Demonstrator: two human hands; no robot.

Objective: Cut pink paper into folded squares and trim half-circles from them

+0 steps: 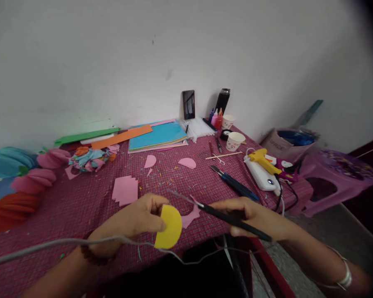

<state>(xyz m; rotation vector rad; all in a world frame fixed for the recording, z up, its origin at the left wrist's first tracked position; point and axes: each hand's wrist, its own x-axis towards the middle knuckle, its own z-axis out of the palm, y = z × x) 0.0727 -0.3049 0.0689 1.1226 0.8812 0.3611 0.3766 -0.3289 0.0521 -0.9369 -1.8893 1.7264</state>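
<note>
My left hand (146, 213) pinches a yellow half-round paper piece (170, 227) between thumb and fingers, low over the table front. My right hand (251, 215) is closed around a slim black-handled tool (230, 217) with a thin metal tip pointing left; whether it is scissors or a knife I cannot tell. The tip is above and right of the yellow piece, apart from it. A pink paper offcut (191, 217) shows between the hands. Farther back lie two pink half-rounds (187, 163) and a stack of pink paper squares (126, 190).
A checked cloth covers the table (96, 211). Paper pumpkins (34, 181) stand left; coloured sheets (158, 136) lie behind. A dark blue cutter (236, 186), yellow glue gun (264, 160), white power bank (261, 176) and paper cup (235, 141) are right. A grey cable (105, 240) crosses in front.
</note>
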